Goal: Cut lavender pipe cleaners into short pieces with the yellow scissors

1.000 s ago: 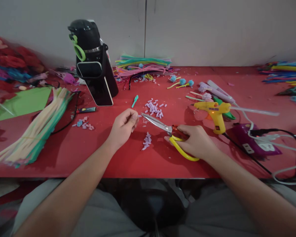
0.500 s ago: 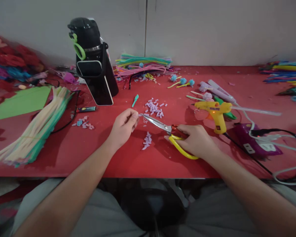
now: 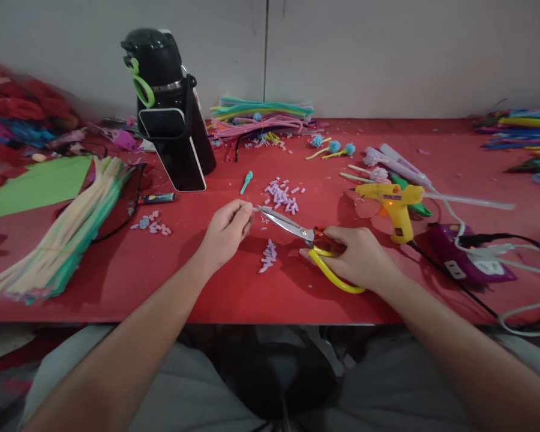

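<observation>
My right hand (image 3: pixel 357 257) grips the yellow handles of a pair of scissors (image 3: pixel 297 231), whose blades point left toward my left hand (image 3: pixel 227 231). My left hand is pinched shut on a tiny lilac piece at the blade tips, too small to name surely. Below the blades lies a small heap of lilac cut bits (image 3: pixel 267 257). A larger scatter of lilac bits (image 3: pixel 282 195) sits just beyond the scissors on the red table (image 3: pixel 252 294).
A yellow glue gun (image 3: pixel 393 204) stands right of the scissors, with a purple power strip (image 3: pixel 468 261) and cables beyond. A black bottle and stand (image 3: pixel 171 120) is at the back left. Pipe-cleaner bundles (image 3: pixel 67 234) lie left and at the back (image 3: pixel 261 117).
Nearly nothing has moved. The scissor blades have closed slightly at my left fingertips, and both hands stay in place.
</observation>
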